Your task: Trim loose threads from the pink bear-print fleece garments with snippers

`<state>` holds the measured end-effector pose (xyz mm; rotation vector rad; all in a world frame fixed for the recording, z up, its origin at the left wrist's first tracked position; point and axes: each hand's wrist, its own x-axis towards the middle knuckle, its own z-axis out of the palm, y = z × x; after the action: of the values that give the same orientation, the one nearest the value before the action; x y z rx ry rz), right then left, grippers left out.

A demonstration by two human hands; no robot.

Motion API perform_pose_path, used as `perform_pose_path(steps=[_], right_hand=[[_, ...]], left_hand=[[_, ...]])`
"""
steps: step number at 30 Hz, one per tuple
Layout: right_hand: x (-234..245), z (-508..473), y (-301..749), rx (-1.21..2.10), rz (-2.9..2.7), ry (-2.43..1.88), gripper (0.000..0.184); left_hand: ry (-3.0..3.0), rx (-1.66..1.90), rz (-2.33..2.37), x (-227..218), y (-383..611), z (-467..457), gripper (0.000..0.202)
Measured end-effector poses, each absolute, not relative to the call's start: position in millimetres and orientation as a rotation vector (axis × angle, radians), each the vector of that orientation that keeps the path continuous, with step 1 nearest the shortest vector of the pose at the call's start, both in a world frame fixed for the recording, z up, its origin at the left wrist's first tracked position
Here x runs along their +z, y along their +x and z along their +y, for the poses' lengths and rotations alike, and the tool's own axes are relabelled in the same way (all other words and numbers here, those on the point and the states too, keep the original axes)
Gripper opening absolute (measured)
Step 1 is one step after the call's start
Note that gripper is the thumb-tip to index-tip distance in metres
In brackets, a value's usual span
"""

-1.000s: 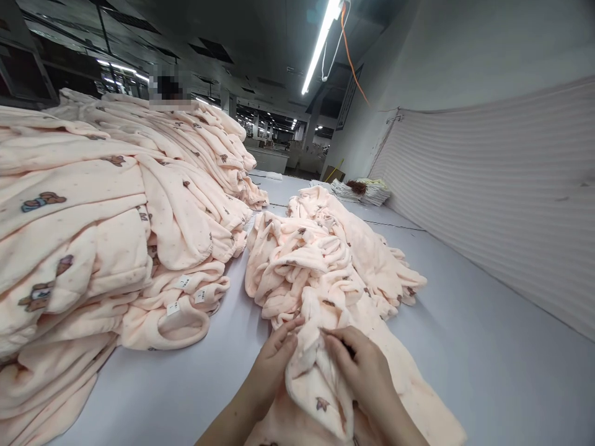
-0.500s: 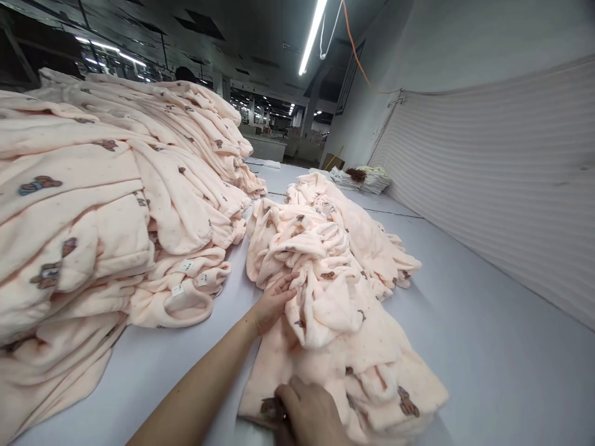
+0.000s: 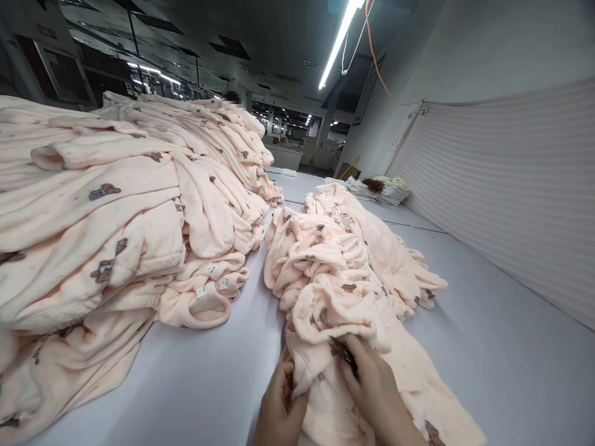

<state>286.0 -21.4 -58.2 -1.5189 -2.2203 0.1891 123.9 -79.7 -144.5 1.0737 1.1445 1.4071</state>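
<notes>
Garment point(image 3: 320, 371), pale pink plush, lies bunched on the table point(image 3: 199, 384) right in front of me, against a heap point(image 3: 320, 248) of matching cloth. Left hand point(image 3: 281, 406): thumb and fingers pinch a fold at its near left side. Right hand point(image 3: 374, 378): fingers curl tight around a dark tool point(image 3: 346, 358), probably snips. Its tip is at the cloth; touching or just above, cannot tell. Blades apart or together: cannot tell.

Risks, my judgement:
1. Nicked plush, if a loose fold slides between the blades; the thick folds could mask the tip.
2. Wrong layer caught, since garment and heap share colour and print and meet without a clear border.
3. Cut left fingertip, if my pinch creeps toward the tool.
4. Lost hold, as soft cloth may drag out of so small a pinch.
5. Mix-up with the tall pile point(image 3: 139, 217) at left, should it slump across the gap.
</notes>
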Motion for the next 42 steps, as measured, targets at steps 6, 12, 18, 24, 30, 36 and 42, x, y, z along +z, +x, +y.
perform_pose_path(steps=[6, 12, 18, 24, 30, 36, 42], right_hand=[[-37, -42, 294, 0.293, -2.452, -1.556, 0.029], [-29, -50, 276, 0.434, -2.448, -1.414, 0.023], [-34, -45, 268, 0.616, -2.304, -1.401, 0.021], [-31, -40, 265, 0.756, -2.219, -1.419, 0.021], [-32, -35, 264, 0.766, -2.185, -1.446, 0.020], [-27, -40, 265, 0.688, -2.342, -1.412, 0.026], [-30, -38, 264, 0.646, -2.300, -1.446, 0.020]], left_hand=[[1.216, 1.522, 1.194, -128, 113, -71, 0.004], [0.923, 1.523, 1.042, -128, 117, -72, 0.017], [0.695, 1.517, 0.887, -121, 119, -68, 0.022], [0.578, 1.496, 0.777, -122, 118, -65, 0.022], [0.525, 1.467, 0.739, -123, 118, -64, 0.025], [0.544, 1.470, 0.734, -119, 119, -63, 0.022], [0.523, 1.445, 0.712, -119, 118, -63, 0.023]])
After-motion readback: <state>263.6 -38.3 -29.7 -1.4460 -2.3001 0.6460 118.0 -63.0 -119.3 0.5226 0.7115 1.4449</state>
